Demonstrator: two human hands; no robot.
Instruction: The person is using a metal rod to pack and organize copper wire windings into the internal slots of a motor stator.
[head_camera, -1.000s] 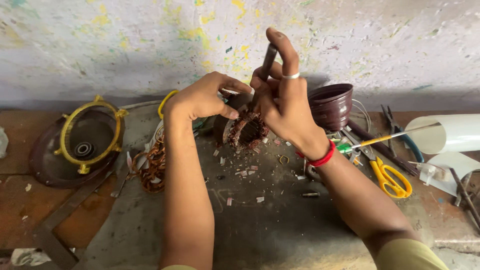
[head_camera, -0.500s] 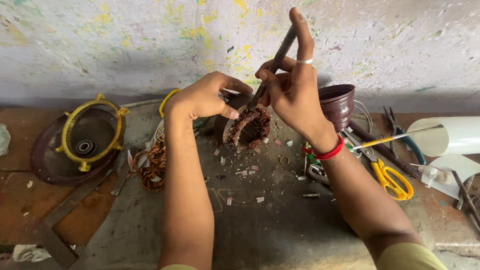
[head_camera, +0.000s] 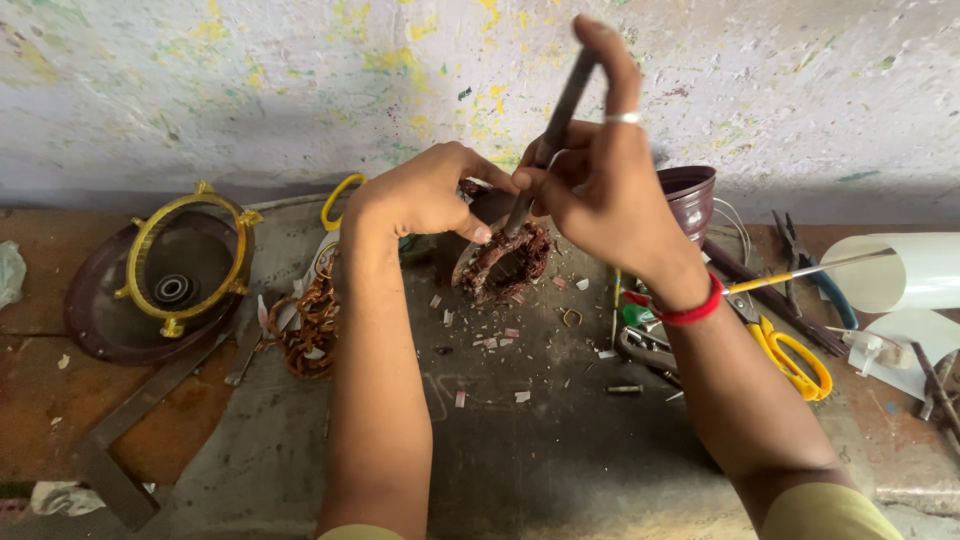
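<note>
Left hand (head_camera: 425, 195) clamps the wound stator core (head_camera: 505, 265), tilted on the tabletop (head_camera: 560, 440). Right hand (head_camera: 600, 190) grips a dark metal rod (head_camera: 550, 135), its tip inside the core. Risk: the steeply angled rod could slip toward the left thumb.

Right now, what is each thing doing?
Left hand: steadies the coil ring.
Right hand: grips the metal rod.
Metal rod: tilted, tip in the ring.
Coil ring: tipped up on the bench.
Yellow scissors: lying flat, closed.
Dark cup: upright.
</note>
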